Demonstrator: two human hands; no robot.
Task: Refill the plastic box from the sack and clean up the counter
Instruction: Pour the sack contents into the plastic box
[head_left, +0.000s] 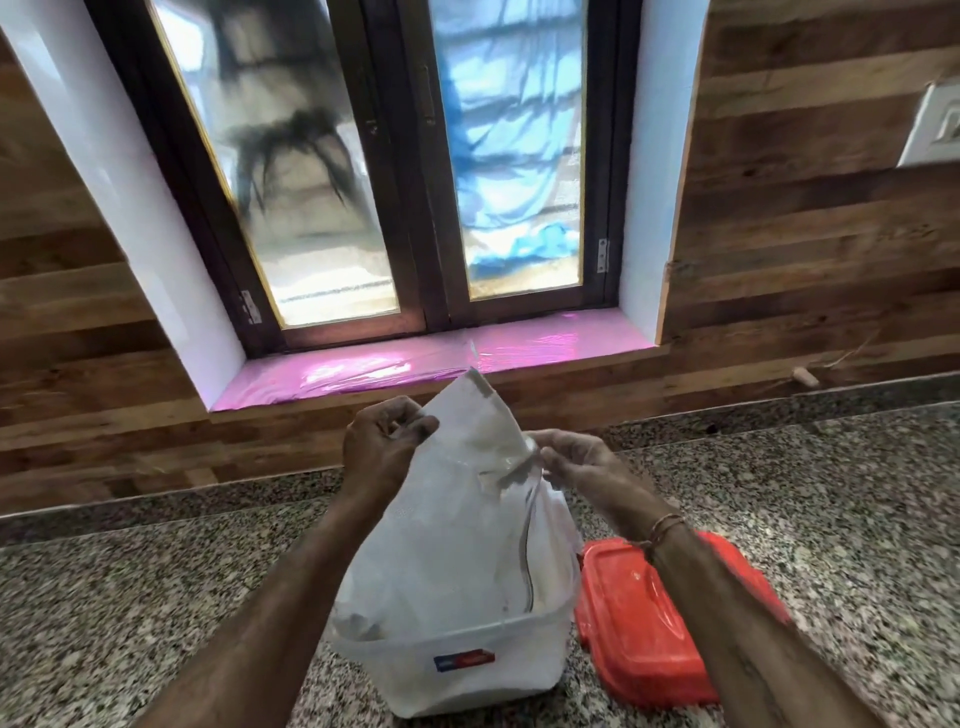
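A white sack (457, 519) stands upended with its lower end inside a translucent plastic box (452, 670) on the speckled granite counter (130, 597). My left hand (384, 441) grips the sack's upper left corner. My right hand (571, 457) pinches its upper right edge. The box carries a small red and blue label on its front wall. White powder dusts both hands and the inside of the box. How full the box is stays hidden behind the sack.
A red lid (644, 618) lies flat on the counter right of the box, partly under my right forearm. Behind runs a wood-panelled wall with a window and a pink-lined sill (415, 364). A white switch plate (935, 130) sits at upper right.
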